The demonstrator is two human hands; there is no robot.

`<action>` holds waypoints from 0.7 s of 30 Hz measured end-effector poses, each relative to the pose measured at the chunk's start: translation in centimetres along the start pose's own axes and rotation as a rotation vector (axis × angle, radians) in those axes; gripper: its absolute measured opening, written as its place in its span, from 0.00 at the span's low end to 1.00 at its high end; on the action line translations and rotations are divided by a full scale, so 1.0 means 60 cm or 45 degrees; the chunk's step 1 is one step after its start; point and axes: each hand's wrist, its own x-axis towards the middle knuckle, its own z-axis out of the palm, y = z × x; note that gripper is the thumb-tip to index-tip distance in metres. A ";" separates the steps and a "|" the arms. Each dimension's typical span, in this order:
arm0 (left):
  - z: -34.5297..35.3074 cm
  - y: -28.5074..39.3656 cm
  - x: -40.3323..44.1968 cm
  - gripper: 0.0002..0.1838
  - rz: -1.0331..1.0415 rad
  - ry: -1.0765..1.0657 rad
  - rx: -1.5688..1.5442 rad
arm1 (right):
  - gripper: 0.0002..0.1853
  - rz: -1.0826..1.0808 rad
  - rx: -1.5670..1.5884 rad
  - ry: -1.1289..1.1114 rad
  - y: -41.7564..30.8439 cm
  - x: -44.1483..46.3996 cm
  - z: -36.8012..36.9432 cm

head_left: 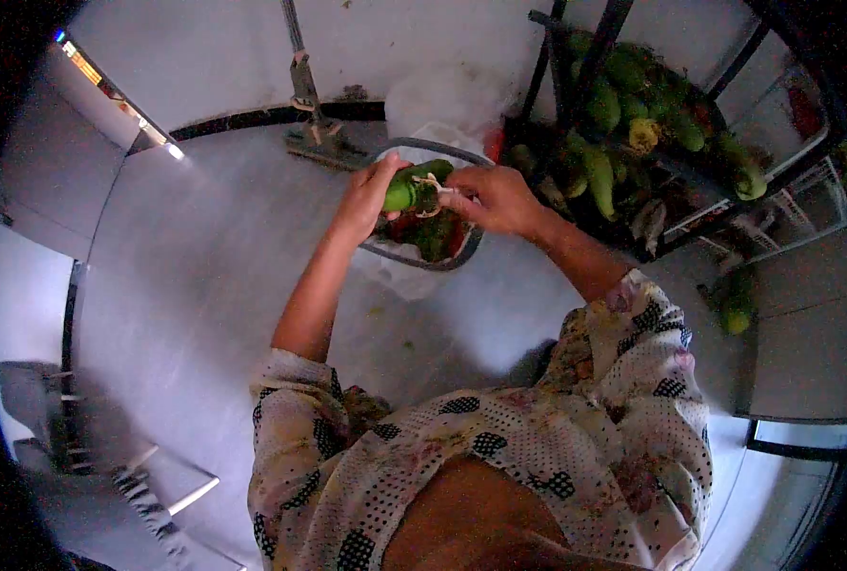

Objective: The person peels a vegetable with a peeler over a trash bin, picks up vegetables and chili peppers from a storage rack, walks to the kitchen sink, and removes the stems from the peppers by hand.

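Observation:
My left hand (371,198) is wrapped round a green vegetable (400,196), held over a grey-rimmed bin (465,252). At the vegetable's right end, my right hand (490,198) is closed on a small whitish tool (439,193), whose exact shape is too small to tell. Dark green and reddish scraps (433,233) lie in the bin below both hands. A pale plastic liner (414,278) hangs over the bin's edge.
A black rack (561,86) at the upper right holds many green vegetables (623,95). Behind the bin, a mop (318,128) leans at the wall. One vegetable (736,312) lies low at the right. A chair (38,409) stands at the lower left.

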 end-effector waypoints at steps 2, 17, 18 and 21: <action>-0.001 -0.004 -0.006 0.23 0.003 0.005 0.045 | 0.23 0.021 -0.091 -0.072 0.007 0.008 0.005; -0.078 -0.038 -0.019 0.17 0.021 0.068 0.640 | 0.24 -0.006 -0.104 -0.309 0.062 0.050 0.072; -0.083 -0.043 -0.019 0.17 0.054 0.068 0.699 | 0.24 -0.009 -0.113 -0.319 0.065 0.052 0.079; -0.102 -0.052 -0.019 0.18 -0.003 0.062 0.589 | 0.24 0.080 -0.221 -0.431 0.077 0.056 0.082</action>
